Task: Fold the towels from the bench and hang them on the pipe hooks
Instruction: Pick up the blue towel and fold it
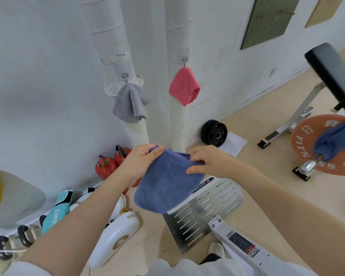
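While both hands (139,162) (209,160) grip a blue towel (167,186), an orange plate (307,140) reads "FITNESS".

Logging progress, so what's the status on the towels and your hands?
Left hand, right hand both gripping folded blue terry towel. Grey towel, pink towel already hung on pipes. Nothing blocking.

Towels (131,102) on pipe hooks (125,75)

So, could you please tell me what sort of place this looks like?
Most likely a small gym: an orange weight plate on a barbell, a padded bench on a metal frame, and a black weight plate leaning against the wall.
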`<state>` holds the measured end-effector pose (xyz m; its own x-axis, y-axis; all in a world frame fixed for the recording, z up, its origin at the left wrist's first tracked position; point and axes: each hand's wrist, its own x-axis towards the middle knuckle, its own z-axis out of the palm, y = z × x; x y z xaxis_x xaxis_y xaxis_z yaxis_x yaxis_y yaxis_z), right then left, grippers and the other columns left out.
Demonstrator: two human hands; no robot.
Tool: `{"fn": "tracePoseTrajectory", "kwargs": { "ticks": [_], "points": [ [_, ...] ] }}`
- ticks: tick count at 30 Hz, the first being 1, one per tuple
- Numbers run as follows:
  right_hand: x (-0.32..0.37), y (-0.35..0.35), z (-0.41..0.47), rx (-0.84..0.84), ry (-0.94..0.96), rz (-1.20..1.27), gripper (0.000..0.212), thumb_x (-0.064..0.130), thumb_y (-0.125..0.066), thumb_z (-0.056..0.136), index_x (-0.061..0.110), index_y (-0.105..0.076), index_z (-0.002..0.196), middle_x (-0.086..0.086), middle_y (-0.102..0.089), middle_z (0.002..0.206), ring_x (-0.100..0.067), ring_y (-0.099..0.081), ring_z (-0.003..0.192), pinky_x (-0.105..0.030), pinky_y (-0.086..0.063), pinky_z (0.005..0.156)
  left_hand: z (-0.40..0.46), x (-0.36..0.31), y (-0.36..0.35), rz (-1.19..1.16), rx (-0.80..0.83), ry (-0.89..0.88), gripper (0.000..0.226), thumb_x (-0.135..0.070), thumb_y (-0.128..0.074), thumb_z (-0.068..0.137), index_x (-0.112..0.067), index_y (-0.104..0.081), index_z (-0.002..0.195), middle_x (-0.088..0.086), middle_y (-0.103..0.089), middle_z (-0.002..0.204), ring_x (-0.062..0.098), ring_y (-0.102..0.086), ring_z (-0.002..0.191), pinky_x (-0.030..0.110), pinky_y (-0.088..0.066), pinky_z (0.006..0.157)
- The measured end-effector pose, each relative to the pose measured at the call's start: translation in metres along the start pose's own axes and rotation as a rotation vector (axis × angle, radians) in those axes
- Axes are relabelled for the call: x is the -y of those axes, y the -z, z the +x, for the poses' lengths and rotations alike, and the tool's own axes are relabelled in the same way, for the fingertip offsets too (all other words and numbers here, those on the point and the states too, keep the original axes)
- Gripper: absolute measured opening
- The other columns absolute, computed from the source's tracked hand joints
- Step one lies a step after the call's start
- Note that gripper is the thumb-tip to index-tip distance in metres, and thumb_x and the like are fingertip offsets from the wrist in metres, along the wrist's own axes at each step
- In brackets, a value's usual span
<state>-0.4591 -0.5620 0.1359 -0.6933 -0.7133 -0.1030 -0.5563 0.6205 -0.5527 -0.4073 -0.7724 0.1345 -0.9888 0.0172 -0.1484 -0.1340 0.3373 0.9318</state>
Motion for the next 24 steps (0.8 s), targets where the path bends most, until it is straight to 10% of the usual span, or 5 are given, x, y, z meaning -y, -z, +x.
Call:
{"fn": "tracePoseTrajectory", "kwargs": {
  "ticks": [7,14,19,24],
  "points": [
    [-0.019,0.006,-0.009,-0.190,0.066,-0.203,0.043,0.049,-0.063,0.077,0.010,-0.065,0.059,0.005,-0.043,0.084,-0.019,-0.041,0.078,-0.028,-0.033,0.072,-0.004,0.007,-0.004,-0.011,-0.045,0.087,0.035,-0.028,-0.040,0.098,-0.005,-0.064,0.089,0.005,-0.055,0.082,0.011,-0.048,0.079,0.026,-0.038,0.077],
    [-0.032,0.014,-0.011,-0.191,-0.193,0.458,0.033,0.020,-0.070,0.080,0.025,-0.058,0.050,0.013,-0.056,0.110,0.003,-0.055,0.086,-0.008,-0.038,0.074,-0.005,0.000,-0.020,-0.190,-0.025,0.144,0.031,-0.029,-0.035,0.100,-0.016,-0.061,0.089,-0.001,-0.062,0.094,0.013,-0.053,0.094,0.027,-0.042,0.088],
    [-0.037,0.013,-0.014,-0.176,-0.206,1.169,0.021,0.017,-0.061,0.073,0.024,-0.058,0.052,0.009,-0.059,0.060,-0.005,-0.055,0.055,-0.015,-0.045,0.050,0.002,-0.014,-0.031,-0.466,-0.002,0.275,0.037,-0.034,-0.032,0.100,-0.024,-0.063,0.082,-0.014,-0.072,0.064,0.007,-0.061,0.076,0.026,-0.045,0.067],
    [-0.041,0.017,-0.016,-0.270,-0.145,1.428,0.016,0.011,-0.060,0.074,0.025,-0.056,0.081,0.006,-0.059,0.071,-0.011,-0.055,0.063,-0.020,-0.043,0.052,0.017,-0.022,-0.036,-0.679,0.059,0.366,0.045,-0.047,-0.037,0.095,-0.027,-0.074,0.078,-0.007,-0.075,0.081,0.014,-0.066,0.087,0.031,-0.047,0.075]
  ]
}}
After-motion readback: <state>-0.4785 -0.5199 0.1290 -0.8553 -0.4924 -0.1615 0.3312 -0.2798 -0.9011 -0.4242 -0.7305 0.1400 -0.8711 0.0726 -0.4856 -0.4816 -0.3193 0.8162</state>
